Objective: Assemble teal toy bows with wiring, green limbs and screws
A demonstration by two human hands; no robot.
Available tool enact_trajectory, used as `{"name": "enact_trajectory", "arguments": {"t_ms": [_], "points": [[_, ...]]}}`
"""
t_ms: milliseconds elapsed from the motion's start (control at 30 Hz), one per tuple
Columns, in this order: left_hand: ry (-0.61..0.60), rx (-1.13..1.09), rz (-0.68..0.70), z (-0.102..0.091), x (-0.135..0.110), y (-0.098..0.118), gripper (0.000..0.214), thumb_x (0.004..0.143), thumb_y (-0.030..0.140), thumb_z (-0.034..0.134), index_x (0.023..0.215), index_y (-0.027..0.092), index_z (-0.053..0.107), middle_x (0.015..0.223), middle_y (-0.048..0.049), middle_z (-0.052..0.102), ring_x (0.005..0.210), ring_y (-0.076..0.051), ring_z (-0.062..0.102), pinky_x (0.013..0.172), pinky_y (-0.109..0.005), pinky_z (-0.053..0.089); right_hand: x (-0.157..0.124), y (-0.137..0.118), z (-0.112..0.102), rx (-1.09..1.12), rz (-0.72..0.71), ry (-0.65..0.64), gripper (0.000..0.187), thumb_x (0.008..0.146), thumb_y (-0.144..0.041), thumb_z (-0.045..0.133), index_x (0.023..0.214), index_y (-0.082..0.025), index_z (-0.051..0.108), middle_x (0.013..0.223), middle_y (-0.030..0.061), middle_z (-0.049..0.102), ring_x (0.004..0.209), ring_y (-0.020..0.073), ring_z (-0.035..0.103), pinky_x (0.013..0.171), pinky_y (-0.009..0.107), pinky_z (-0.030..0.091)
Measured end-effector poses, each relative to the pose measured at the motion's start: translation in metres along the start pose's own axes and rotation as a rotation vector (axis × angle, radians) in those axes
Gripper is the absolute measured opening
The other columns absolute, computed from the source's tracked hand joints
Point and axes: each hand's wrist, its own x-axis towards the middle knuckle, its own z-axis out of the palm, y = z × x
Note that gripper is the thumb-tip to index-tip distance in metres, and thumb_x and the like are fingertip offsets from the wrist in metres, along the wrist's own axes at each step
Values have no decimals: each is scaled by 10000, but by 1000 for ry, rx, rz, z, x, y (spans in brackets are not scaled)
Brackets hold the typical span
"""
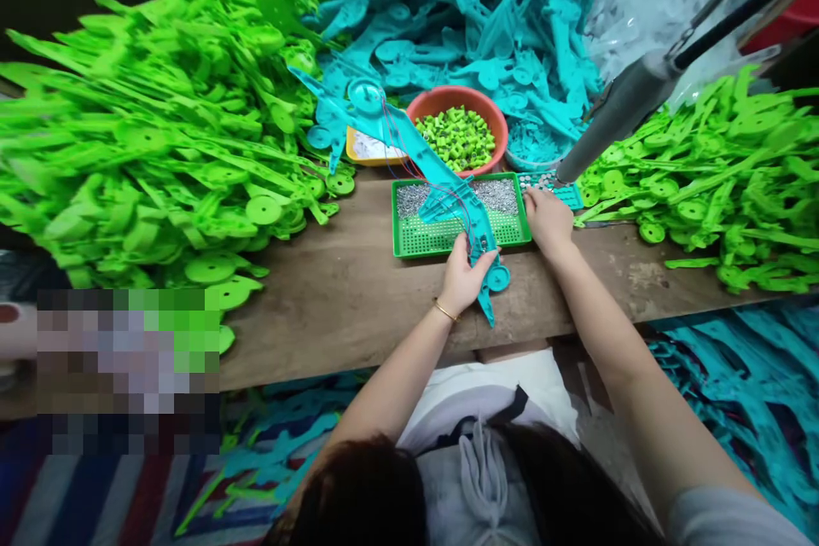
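Note:
A long turquoise plastic moulding (426,166), with round bosses and thin red and blue wires along it, slants over the green basket (397,243). My left hand (466,273) grips it by its near end, thumb on top. Small silvery metal pieces (502,194) lie along the far side of the basket. My right hand (548,217) is at the basket's right end, beside a small turquoise tray (572,194) of round silvery pieces. Its fingers are pinched together, and what is in them is hidden. Close above that hand is the tip of a hanging grey power screwdriver (614,115).
An orange bowl (502,124) of small lime-green parts stands behind the basket, next to a yellow tray (358,159). Lime-green mouldings (159,119) are heaped left, more lime-green parts (710,171) right, turquoise mouldings (461,8) behind. A blurred-out patch covers the lower left.

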Motion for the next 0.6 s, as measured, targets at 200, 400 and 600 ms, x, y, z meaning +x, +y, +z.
{"name": "enact_trajectory", "arguments": {"t_ms": [200,400,600], "points": [[-3,-29,5,1,0,-3,468,740,455,775,1018,211,488,942,-48,718,751,-212,735,664,-337,615,-3,6,-1,156,-24,74,238,909,-271,498,989,-185,705,1020,104,667,842,213,595,727,326,442],[34,169,169,-3,2,-6,332,801,372,714,1011,196,525,984,-49,699,885,-202,694,817,-345,570,-51,-17,-15,503,-479,142,147,915,-306,571,926,-228,695,893,44,641,783,155,596,681,283,497],[80,305,271,-7,3,-7,260,817,322,677,994,185,546,984,-44,676,937,-195,655,873,-341,537,-81,-32,-8,420,-673,175,190,932,-270,565,1031,-259,727,907,50,670,815,154,631,679,270,511]]}}
